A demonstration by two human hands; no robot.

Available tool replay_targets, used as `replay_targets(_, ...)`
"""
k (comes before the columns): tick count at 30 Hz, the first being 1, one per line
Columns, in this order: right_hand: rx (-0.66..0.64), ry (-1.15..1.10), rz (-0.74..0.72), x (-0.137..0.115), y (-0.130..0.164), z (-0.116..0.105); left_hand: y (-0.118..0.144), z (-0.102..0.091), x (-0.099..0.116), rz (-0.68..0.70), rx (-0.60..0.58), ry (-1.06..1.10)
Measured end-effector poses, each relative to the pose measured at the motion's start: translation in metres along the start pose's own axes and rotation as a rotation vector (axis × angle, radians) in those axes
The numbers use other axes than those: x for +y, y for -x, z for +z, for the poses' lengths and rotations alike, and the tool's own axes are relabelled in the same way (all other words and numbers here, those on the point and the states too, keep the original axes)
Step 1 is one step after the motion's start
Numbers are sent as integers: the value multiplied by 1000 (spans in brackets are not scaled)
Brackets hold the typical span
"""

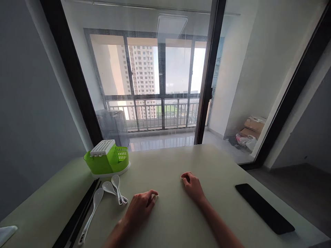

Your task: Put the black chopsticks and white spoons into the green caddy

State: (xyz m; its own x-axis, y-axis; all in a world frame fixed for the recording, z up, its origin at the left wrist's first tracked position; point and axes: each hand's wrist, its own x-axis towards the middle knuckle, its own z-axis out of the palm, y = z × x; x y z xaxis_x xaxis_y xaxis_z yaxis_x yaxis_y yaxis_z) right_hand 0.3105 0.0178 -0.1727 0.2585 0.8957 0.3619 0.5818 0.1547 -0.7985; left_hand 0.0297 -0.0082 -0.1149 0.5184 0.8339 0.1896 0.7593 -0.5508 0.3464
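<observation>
My left hand (142, 204) rests on the pale table, its fingers loosely curled and the thumb apart from the index finger; nothing is in it. Nearest to it, on its left, lie two short white spoons (116, 184) with crossed handles and a long-handled white spoon (96, 203). Farther right, my right hand (193, 187) also lies on the tabletop, loosely bent, with a gap between thumb and fingers and no object held. Dark chopsticks (82, 210) lie left of the long spoon. Behind the spoons stands a green utensil holder (103, 164) with a white slatted top.
A black flat mat or case (263, 208) lies at the table's (165, 165) right side. Part of a white object (7, 234) shows at the left edge. Beyond the table is a dark-framed sliding glass door (207, 79); cardboard and bags (249, 134) lie on the floor behind it.
</observation>
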Motion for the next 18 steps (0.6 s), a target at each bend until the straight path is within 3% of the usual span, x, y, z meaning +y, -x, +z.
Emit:
replay_targets(4, -3, 11, -13, 1, 0, 1, 15, -6, 3, 7, 12, 4)
replay_targets(8, -21, 17, -7, 4, 2, 1, 55, -43, -6, -99, 186, -13)
replay_targets(11, -39, 20, 4, 8, 5, 1, 89, -83, -32, -315, 418, -149)
replay_targets(13, -50, 22, 9, 9, 6, 0, 109, -104, -57, -448, 504, -310)
replay_targets(15, -55, 25, 9, 10, 7, 0, 124, -117, -81, -565, 512, -456)
replay_targets(18, -57, 30, 6, 11, 8, -1, 139, -120, -104, -758, 402, -510)
